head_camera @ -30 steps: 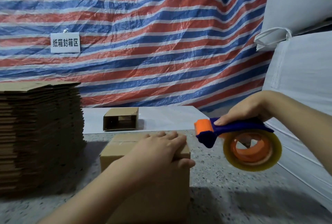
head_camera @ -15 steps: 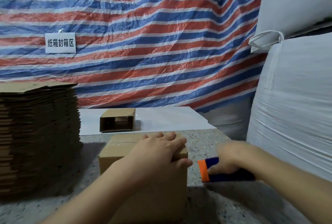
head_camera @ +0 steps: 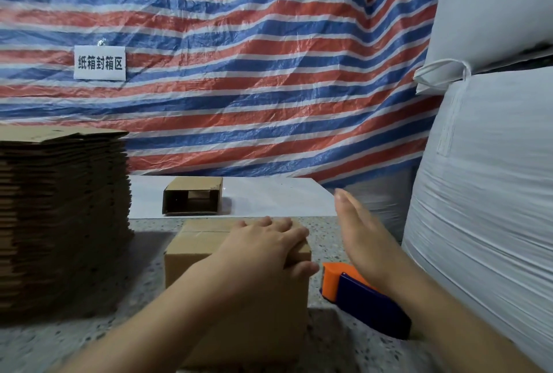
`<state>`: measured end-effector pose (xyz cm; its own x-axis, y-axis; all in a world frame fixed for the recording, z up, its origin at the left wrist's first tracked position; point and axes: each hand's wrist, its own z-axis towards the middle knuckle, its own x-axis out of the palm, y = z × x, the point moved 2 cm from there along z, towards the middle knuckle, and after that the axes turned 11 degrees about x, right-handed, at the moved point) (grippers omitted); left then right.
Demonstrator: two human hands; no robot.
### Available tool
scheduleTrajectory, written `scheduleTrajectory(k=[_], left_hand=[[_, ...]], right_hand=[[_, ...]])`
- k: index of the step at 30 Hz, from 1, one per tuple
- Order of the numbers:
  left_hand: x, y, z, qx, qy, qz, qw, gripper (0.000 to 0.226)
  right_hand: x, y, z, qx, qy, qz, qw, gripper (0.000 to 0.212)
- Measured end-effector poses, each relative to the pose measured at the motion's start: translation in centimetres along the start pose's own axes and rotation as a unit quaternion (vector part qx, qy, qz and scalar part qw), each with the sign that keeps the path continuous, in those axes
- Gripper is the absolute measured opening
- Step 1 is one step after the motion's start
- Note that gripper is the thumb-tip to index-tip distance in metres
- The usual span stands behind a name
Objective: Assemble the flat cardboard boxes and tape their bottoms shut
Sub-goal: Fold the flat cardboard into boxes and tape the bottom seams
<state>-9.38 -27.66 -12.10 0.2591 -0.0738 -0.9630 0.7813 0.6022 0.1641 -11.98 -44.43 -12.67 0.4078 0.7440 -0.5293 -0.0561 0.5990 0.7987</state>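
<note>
Your left hand (head_camera: 266,248) rests palm-down on the top of the assembled box (head_camera: 206,253), fingers spread flat over its right edge and thumb hanging just past the front corner; it presses on the cardboard without curling round it. The box stands on the speckled table (head_camera: 89,339), directly in front of you, with its closed flaps uppermost; a seam runs across the top near the far edge. Your right hand (head_camera: 362,238) is raised just to the right of the box, fingers straight and together, palm turned inward; it holds nothing. The tape dispenser (head_camera: 362,300), orange at the nose and dark blue along the body, lies on the table beside the box, below your right wrist and partly hidden by it. A tall stack of flat cartons (head_camera: 59,217) stands to the left; a second box (head_camera: 193,199) lies on its side on the white sheet (head_camera: 269,199) beyond, open end facing you.
</note>
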Motion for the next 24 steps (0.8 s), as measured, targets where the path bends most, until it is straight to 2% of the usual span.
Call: scheduleTrajectory(k=[2, 4, 6, 8, 11, 13, 14, 16, 19, 20, 22, 23, 24], left_hand=[[-0.1, -0.1, 0.0, 0.007, 0.0, 0.012, 1.0, 0.068], [-0.2, -0.2, 0.0, 0.008, 0.002, 0.013, 1.0, 0.073], [-0.4, -0.1, -0.2, -0.006, 0.001, 0.001, 1.0, 0.087], [-0.4, -0.1, -0.3, -0.017, 0.011, -0.012, 1.0, 0.102], [-0.6, 0.0, -0.4, -0.014, 0.022, -0.031, 0.999, 0.108], [-1.1, 0.3, -0.7, -0.011, 0.019, -0.089, 0.996, 0.104], [-1.4, 0.6, -1.0, -0.013, -0.006, -0.151, 0.988, 0.1], [-2.4, 1.3, -2.0, -0.019, -0.107, -0.265, 0.958, 0.086], [-3.0, 2.5, -4.8, -0.045, -0.302, -0.24, 0.922, 0.067], [-2.9, 3.1, -6.1, -0.063, -0.366, -0.228, 0.9, 0.064], [-1.7, 4.5, -8.6, -0.119, -0.455, -0.248, 0.847, 0.062], [-0.7, 5.3, -9.7, -0.157, -0.468, -0.275, 0.825, 0.063], [0.4, 5.9, -10.4, -0.196, -0.457, -0.31, 0.81, 0.067]], right_hand=[[2.2, 1.3, -0.8, 0.044, 0.088, 0.101, 0.99, 0.082], [4.8, 1.0, -1.7, 0.069, 0.149, 0.138, 0.977, 0.094], [6.3, 0.0, -2.3, 0.1, 0.161, 0.207, 0.96, 0.097], [7.0, -1.0, -2.8, 0.136, 0.164, 0.255, 0.943, 0.09], [7.7, -2.0, -3.0, 0.124, 0.154, 0.236, 0.951, 0.088], [7.7, -2.3, -3.2, 0.131, 0.154, 0.232, 0.951, 0.085], [7.6, -2.3, -3.2, 0.137, 0.157, 0.229, 0.951, 0.081], [7.1, -2.1, -3.3, 0.154, 0.163, 0.208, 0.952, 0.075], [6.0, -2.1, -3.6, 0.173, 0.175, 0.181, 0.952, 0.063], [5.7, -2.1, -3.6, 0.167, 0.176, 0.176, 0.954, 0.064], [5.3, -2.7, -3.3, 0.128, 0.155, 0.189, 0.961, 0.086], [5.2, -2.9, -3.3, 0.113, 0.149, 0.189, 0.964, 0.097], [5.3, -3.0, -3.4, 0.097, 0.149, 0.188, 0.966, 0.098]])
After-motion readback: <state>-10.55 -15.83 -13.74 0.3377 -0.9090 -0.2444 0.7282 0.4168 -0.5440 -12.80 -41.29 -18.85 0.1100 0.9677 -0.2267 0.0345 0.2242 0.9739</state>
